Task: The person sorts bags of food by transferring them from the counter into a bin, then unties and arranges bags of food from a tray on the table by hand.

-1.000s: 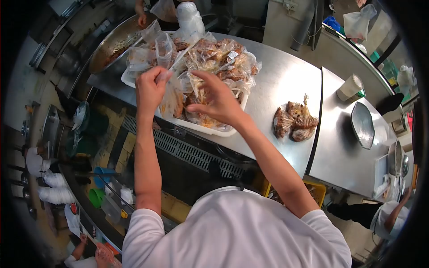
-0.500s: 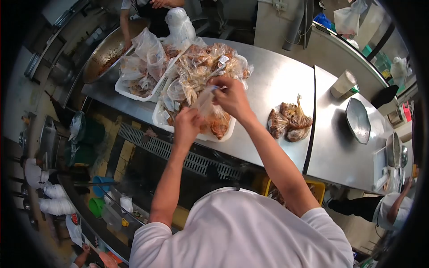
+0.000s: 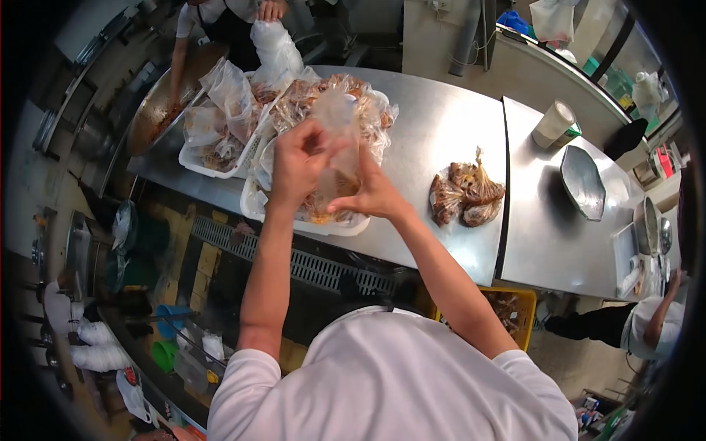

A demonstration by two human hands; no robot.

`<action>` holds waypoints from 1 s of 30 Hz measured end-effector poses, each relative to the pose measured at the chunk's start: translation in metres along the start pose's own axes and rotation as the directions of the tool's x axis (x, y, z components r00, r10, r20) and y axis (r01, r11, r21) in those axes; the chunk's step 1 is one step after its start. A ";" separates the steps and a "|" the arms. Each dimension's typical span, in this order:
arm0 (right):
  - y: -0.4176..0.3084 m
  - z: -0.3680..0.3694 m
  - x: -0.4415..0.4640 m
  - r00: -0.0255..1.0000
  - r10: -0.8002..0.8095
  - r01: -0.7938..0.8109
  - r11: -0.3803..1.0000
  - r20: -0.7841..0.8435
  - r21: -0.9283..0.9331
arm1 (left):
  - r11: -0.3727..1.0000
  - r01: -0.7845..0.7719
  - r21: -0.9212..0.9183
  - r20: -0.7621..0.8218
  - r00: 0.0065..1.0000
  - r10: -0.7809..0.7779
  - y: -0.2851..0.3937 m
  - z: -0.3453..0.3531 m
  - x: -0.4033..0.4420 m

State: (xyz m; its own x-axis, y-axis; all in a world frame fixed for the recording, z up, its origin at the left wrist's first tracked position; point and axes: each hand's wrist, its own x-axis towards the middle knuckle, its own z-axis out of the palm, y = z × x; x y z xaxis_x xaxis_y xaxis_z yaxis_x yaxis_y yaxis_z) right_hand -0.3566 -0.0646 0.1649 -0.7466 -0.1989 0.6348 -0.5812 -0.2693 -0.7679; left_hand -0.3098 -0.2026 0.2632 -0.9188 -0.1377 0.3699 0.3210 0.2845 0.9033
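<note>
My left hand (image 3: 296, 165) is closed, its fingers pinching a clear plastic bag (image 3: 337, 114) above the front basket. The bag is partly blurred, and its lower part hangs between my hands. Beside it is my right hand (image 3: 376, 192), with thumb and fingers spread apart around the bag's lower side; whether they press on it is unclear. Under both hands, a white plastic basket (image 3: 334, 229) holds a heap of clear bags of brown food (image 3: 375, 110). Several knotted bags of brown food (image 3: 467, 195) lie on the steel table to the right.
A second white basket (image 3: 213, 170) of bags adjoins on the left. Across the steel table (image 3: 434, 110), a co-worker's arm (image 3: 179, 70) reaches into a large metal bowl (image 3: 143, 114). A can (image 3: 553, 123) and metal tray (image 3: 583, 184) stand right. A yellow crate (image 3: 526, 316) sits below.
My left hand has moved up and left with the bag. My right hand has come down from the bag's top and spread its fingers at its side.
</note>
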 end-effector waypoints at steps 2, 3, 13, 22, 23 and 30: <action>0.012 0.003 -0.010 0.945 0.210 -0.216 0.976 0.250 -0.003 | 0.996 -0.085 -0.021 -0.024 0.996 0.085 -0.007 0.012 0.007; 0.017 0.006 -0.009 0.946 0.206 -0.212 0.977 0.250 -0.002 | 0.985 -0.168 -0.044 -0.051 0.985 0.166 -0.003 0.016 0.010; 0.009 -0.003 0.017 0.878 0.437 -0.476 0.840 0.196 0.259 | 0.995 -0.050 0.086 0.077 0.996 0.043 -0.047 0.007 -0.040; -0.016 0.005 -0.004 0.763 0.451 -0.321 0.886 0.463 -0.334 | 0.366 0.102 -0.925 0.070 0.992 -0.100 -0.093 -0.050 0.003; -0.011 0.002 -0.005 0.765 0.451 -0.319 0.885 0.459 -0.338 | 0.785 -0.136 -0.604 -0.305 0.950 -0.070 -0.088 -0.052 0.003; -0.013 -0.027 0.013 0.814 0.178 0.158 0.848 0.552 -0.505 | 0.429 -0.612 0.665 0.526 0.791 0.312 -0.059 -0.023 -0.027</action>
State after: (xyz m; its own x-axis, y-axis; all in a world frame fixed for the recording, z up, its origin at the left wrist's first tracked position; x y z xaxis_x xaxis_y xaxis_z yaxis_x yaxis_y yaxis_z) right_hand -0.3674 -0.0381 0.1811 -0.5325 -0.7304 0.4278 -0.7745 0.2164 -0.5945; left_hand -0.2989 -0.2378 0.2054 -0.7474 0.4793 0.4602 0.5470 0.8369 0.0167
